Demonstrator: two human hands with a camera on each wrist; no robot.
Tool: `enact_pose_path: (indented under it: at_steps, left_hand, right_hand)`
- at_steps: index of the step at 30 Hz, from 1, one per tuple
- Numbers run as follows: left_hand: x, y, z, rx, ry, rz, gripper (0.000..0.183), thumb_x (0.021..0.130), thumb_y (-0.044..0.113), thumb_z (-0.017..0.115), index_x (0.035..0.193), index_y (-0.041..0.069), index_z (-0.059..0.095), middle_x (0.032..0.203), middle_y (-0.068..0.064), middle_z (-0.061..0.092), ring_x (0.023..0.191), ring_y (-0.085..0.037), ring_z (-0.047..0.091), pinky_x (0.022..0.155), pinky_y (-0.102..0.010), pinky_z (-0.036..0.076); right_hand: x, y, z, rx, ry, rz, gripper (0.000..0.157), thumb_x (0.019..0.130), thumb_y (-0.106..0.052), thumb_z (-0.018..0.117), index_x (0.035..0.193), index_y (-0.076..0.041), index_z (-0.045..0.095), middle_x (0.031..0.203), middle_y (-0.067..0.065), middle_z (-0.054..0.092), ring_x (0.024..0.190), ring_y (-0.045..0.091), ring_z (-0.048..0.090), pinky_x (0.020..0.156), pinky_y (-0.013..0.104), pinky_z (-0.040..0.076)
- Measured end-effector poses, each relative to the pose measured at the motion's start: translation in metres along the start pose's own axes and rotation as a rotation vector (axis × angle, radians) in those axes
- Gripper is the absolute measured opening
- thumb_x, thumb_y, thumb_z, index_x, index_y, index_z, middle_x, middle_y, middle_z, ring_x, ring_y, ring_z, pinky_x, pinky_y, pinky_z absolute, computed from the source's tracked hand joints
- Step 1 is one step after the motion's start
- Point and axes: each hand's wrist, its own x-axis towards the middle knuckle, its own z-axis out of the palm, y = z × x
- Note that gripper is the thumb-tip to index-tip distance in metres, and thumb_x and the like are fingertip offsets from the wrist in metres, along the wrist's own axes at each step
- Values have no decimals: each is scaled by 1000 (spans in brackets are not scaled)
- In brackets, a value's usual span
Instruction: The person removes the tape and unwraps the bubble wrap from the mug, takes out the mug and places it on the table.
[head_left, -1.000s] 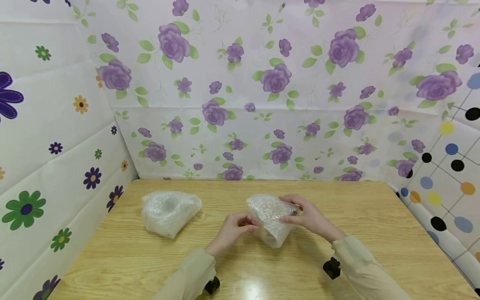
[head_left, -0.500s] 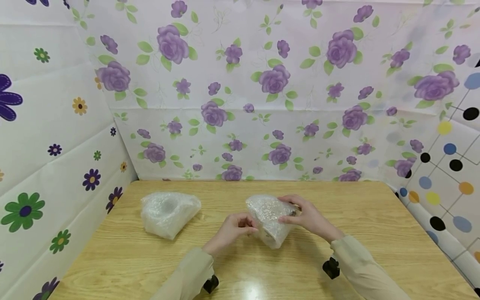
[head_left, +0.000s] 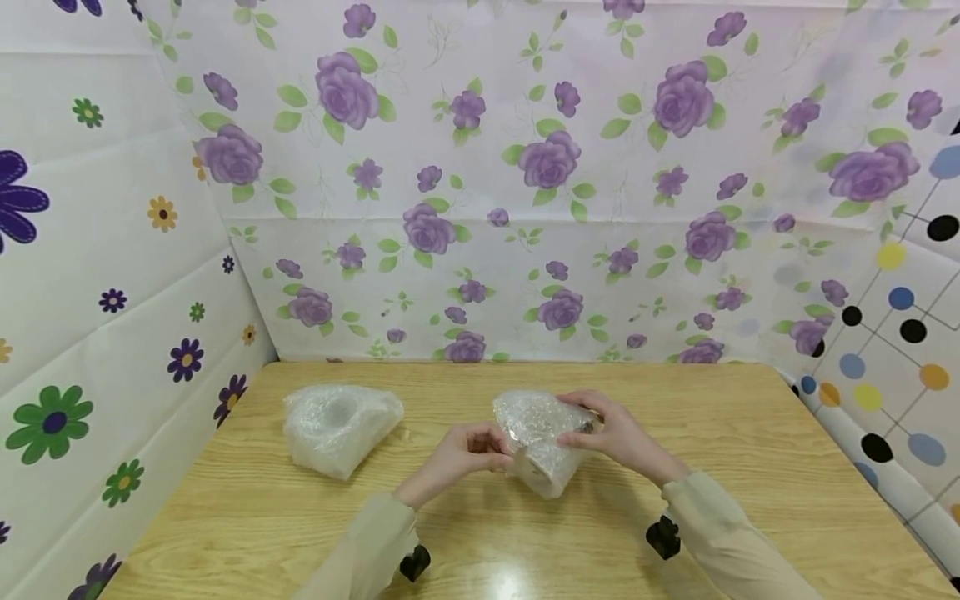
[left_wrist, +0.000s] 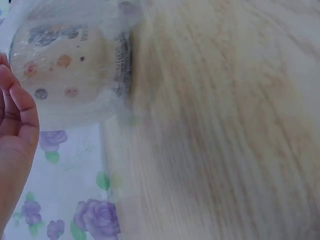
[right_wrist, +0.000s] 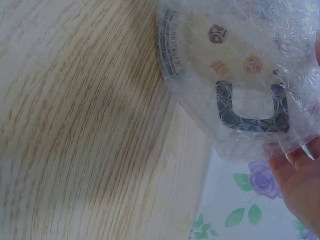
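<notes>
A mug (right_wrist: 252, 65) with a printed pattern and a dark squared handle (right_wrist: 252, 124) shows through clear bubble wrap (head_left: 542, 417) around it, in the middle of the table. My right hand (head_left: 618, 433) grips the wrapped mug from the right, thumb in front and fingers over the far side. At its left edge, my left hand (head_left: 461, 458) pinches the bubble wrap between thumb and fingers. In the left wrist view the curled fingers of the left hand (left_wrist: 17, 117) lie beside the wrapped mug (left_wrist: 62, 62).
A second bubble-wrapped bundle (head_left: 341, 429) lies at the back left of the wooden table (head_left: 247, 533). Flowered cloth (head_left: 480, 167) hangs behind the table, with patterned cloths at both sides.
My left hand has shifted slightly left and toward me at the wrap's edge. The right hand and the wrapped mug stay in nearly the same place.
</notes>
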Motion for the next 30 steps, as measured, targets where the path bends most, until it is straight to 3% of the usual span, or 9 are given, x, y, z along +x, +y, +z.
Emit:
enact_pose_path:
  at_steps: [3, 6, 11, 13, 20, 25, 30]
  left_hand:
    - [0, 0, -4, -28, -9, -13, 14, 82, 6, 67, 91, -2, 60, 83, -11, 59, 70, -17, 55, 63, -29, 49]
    - [0, 1, -7, -62, -13, -49, 19, 81, 10, 69, 93, -2, 61, 84, -12, 60, 72, -20, 56, 68, -40, 49]
    - [1, 5, -10, -78, 10, -92, 23, 81, 15, 69, 95, -2, 61, 86, -12, 61, 77, -36, 54, 73, -57, 42]
    - [2, 6, -10, -74, 17, -93, 23, 81, 15, 69, 95, -2, 61, 86, -12, 61, 78, -36, 54, 73, -56, 42]
    - [6, 13, -11, -101, 14, -61, 18, 85, 9, 64, 96, -4, 59, 83, -11, 59, 70, -20, 54, 65, -34, 47]
    - [4, 27, -9, -94, 19, -28, 15, 86, 2, 60, 97, -9, 57, 83, -12, 59, 67, -18, 52, 63, -34, 45]
    - [5, 19, -13, -82, 39, -19, 14, 85, 3, 62, 97, -5, 59, 87, -11, 60, 69, -20, 53, 63, -32, 46]
  right_hand:
    - [0, 0, 0, -1, 0, -3, 58, 77, -17, 74, 126, 0, 49, 126, 16, 46, 112, 32, 43, 93, 53, 31]
    - [-1, 0, 0, 0, -2, -3, 58, 77, -17, 73, 126, 0, 49, 126, 16, 46, 112, 32, 43, 93, 53, 31]
    - [-1, 0, 0, 14, -10, 2, 57, 78, -18, 73, 127, 0, 48, 127, 15, 45, 113, 31, 42, 93, 53, 30]
    - [0, 0, 0, 16, -11, 2, 57, 78, -17, 72, 127, 0, 48, 127, 15, 45, 113, 31, 42, 93, 53, 30]
    - [-1, -1, 0, 3, -6, 4, 58, 78, -18, 73, 127, 0, 48, 126, 15, 46, 112, 30, 43, 93, 52, 31]
    - [-1, 0, 0, -4, -5, -2, 58, 77, -17, 73, 127, 1, 48, 126, 16, 46, 111, 30, 44, 93, 51, 32]
    - [1, 9, 1, -9, -4, -6, 58, 77, -17, 73, 127, 0, 48, 127, 16, 46, 112, 31, 43, 94, 51, 32]
